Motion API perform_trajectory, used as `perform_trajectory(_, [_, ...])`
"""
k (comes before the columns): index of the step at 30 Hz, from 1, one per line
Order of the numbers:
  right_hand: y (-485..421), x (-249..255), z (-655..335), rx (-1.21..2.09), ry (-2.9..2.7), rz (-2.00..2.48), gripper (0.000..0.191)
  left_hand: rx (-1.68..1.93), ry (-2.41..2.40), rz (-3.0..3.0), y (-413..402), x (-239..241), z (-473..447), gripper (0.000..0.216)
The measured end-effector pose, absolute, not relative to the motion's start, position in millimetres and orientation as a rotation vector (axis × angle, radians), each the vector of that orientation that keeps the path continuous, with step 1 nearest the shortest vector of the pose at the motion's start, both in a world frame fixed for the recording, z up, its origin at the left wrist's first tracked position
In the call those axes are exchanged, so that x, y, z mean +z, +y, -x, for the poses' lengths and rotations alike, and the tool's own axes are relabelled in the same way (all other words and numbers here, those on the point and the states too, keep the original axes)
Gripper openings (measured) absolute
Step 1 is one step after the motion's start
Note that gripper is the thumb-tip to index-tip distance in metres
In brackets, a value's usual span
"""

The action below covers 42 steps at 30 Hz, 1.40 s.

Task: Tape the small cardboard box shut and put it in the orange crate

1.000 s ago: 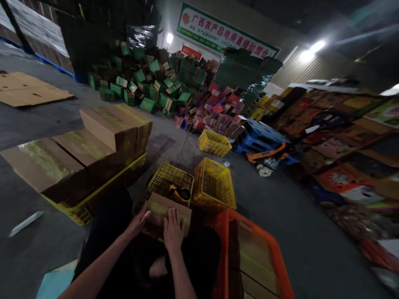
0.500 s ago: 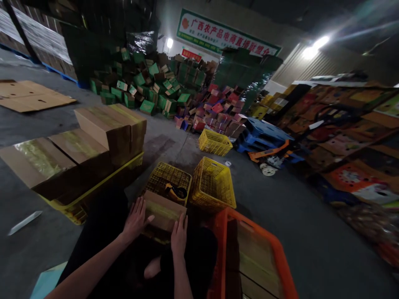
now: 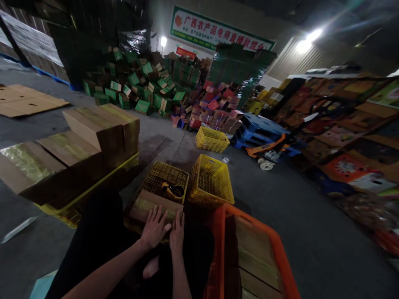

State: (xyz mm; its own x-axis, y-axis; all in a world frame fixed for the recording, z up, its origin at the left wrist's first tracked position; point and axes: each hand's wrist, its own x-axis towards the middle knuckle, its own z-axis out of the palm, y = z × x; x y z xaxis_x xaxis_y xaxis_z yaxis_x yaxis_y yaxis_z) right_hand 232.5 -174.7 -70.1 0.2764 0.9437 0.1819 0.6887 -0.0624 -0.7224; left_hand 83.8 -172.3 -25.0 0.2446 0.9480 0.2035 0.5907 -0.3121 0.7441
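A taped cardboard box [image 3: 141, 206] rests in front of me on an upturned yellow crate [image 3: 156, 172]. My left hand [image 3: 155, 228] lies on the box's top near its right half, fingers spread over the tape. Along the right end of the box, my right hand [image 3: 177, 234] touches the edge with its fingers stretched out. Behind the box, a tape dispenser [image 3: 173, 190] with an orange-yellow body lies on the same crate.
Taped boxes [image 3: 77, 145] fill a yellow crate [image 3: 67, 211] at left. An orange crate [image 3: 276, 241] holding boxes stands at right. Beyond are a yellow crate [image 3: 215, 182], another yellow crate [image 3: 212, 141], a pallet jack [image 3: 269, 147] and heaped green boxes [image 3: 143, 106].
My left hand has slid from the box's left end to the right across its top. My right hand stays at the right end. The view has shifted slightly.
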Motion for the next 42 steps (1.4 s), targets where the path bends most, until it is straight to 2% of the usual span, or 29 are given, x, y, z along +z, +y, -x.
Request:
perform_trajectory(3, [-174, -70, -239, 0.528, -1.492, 1.783, 0.061, 0.775, 1.225, -2.053, -175, -15, -101, 0.053])
perform_trajectory(9, [-173, -65, -236, 0.506, -1.472, 1.839, 0.06, 0.743, 1.139, -2.076, -166, -10, -76, 0.056])
perform_trajectory(18, [-176, -57, -231, 0.434, -1.584, 1.855, 0.062, 0.807, 1.487, -2.009, -159, -20, 9, 0.054])
perform_trajectory(24, [-175, -49, -220, 0.218, -1.628, 1.978, 0.06, 0.95, 1.675, -1.883, -148, -43, 40, 0.057])
perform_trajectory(30, [-165, -30, -164, 0.064, -1.764, 2.079, 0.062, 1.004, 1.484, -1.61, -137, -51, 45, 0.063])
perform_trajectory(37, [-150, -23, -62, 0.265, -2.028, 1.805, 0.056, 1.003, 1.295, -1.296, -130, -46, 58, 0.075])
perform_trajectory(42, [-148, -19, -50, 0.301, -2.124, 1.643, 0.057, 0.913, 1.32, -1.233, -128, -40, 61, 0.074])
